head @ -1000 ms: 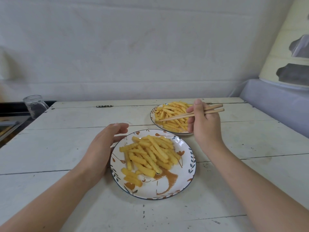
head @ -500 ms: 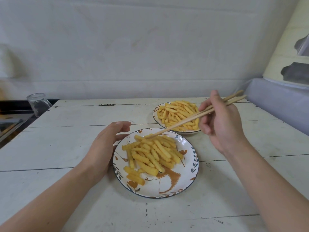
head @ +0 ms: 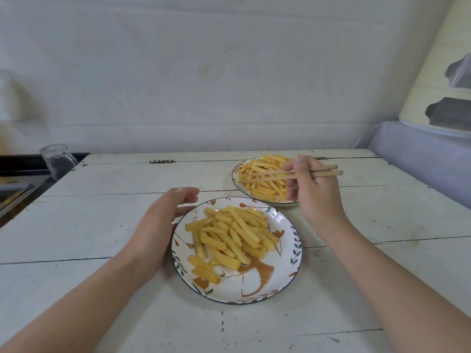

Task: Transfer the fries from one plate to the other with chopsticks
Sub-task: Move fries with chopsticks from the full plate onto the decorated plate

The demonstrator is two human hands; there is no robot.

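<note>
table point(head: 102, 225): white-painted wood planks, matt, scuffed | near plate point(head: 280, 281): glossy glazed ceramic, floral print | chopsticks point(head: 267, 175): pale bare wood, smooth | fries point(head: 229, 235): ridged, matt yellow | far-left jar point(head: 57, 160): clear glass

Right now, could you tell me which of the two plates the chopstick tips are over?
The far plate, right of centre; the chopsticks in the right hand reach over its fries, not the near plate.

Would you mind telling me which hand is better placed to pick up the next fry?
The right hand. It already holds the chopsticks, whose tips lie over the fries on the far plate. The left hand holds no tool and rests open beside the near plate.
</note>
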